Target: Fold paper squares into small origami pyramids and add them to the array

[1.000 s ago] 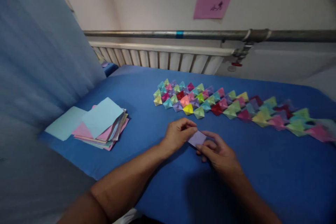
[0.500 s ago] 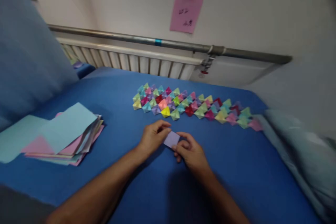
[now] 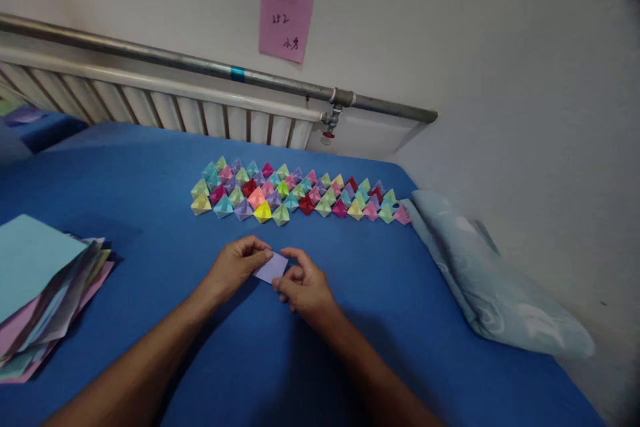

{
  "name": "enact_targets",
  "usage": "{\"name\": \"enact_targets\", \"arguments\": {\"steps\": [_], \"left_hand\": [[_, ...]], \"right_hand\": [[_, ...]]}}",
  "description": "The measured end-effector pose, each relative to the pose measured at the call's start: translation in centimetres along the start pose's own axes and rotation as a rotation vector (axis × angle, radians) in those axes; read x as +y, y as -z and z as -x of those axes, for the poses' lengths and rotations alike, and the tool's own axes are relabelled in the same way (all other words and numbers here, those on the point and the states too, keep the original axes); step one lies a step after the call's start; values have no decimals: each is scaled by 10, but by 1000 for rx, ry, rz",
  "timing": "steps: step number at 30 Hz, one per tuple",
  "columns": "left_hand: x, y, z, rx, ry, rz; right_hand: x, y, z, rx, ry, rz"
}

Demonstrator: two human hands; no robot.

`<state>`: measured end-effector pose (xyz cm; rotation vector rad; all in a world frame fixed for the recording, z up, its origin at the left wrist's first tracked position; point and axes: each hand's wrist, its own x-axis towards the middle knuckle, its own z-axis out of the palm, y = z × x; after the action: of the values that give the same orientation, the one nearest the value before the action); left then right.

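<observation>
A small pale lavender square of folded paper is held between my two hands, just above the blue surface. My left hand pinches its left edge, thumb on top. My right hand grips the lower right edge between thumb and fingers, with the index finger raised near the upper corner. Beyond my hands stand several rows of small folded paper boats in yellow, green, blue, pink, red and purple. The fingers under the paper are partly hidden.
A loose stack of coloured paper sheets lies at the left edge of the blue table. On the right lies a folded pale blue cloth. Behind are a radiator, a metal pipe and a pink note on the wall.
The view has swung to the right, so everything sits farther left and more of the folded cloth shows. Both hands keep their hold on the lavender paper.
</observation>
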<state>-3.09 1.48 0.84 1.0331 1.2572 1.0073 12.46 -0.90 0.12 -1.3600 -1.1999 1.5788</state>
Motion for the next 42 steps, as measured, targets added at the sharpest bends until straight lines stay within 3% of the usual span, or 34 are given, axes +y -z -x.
{"name": "enact_targets", "arguments": {"steps": [5,7,10,12,15,18,24,29,32,35,38,42], "left_hand": [[-6,3,-3,-42,-30,-105],[-7,4,-3,33,-149,-234],[-6,8,1,121,-442,-503],[-6,9,5,37,-601,-634],[-11,8,11,-151,-725,-770],[-18,6,13,-233,-753,-877],[-21,10,9,-333,-673,-976],[-24,13,5,-409,-741,-1070],[-25,14,4,-430,-774,-1109],[-23,14,5,-450,-776,-1109],[-19,15,8,-469,-761,-1117],[-13,15,12,-492,-726,-1106]], "right_hand": [[-3,1,4,-21,-13,9],[-3,3,3,3,-33,27],[-4,5,2,42,-65,78],[-5,6,1,48,-88,107],[-6,6,0,29,-125,131],[-7,7,1,6,-143,169],[-11,10,5,-54,-147,281],[-8,19,12,-129,-98,342],[-2,32,10,-84,81,431],[4,47,0,-33,433,571],[7,57,-11,-195,708,735],[10,60,-18,-299,843,815]]}}
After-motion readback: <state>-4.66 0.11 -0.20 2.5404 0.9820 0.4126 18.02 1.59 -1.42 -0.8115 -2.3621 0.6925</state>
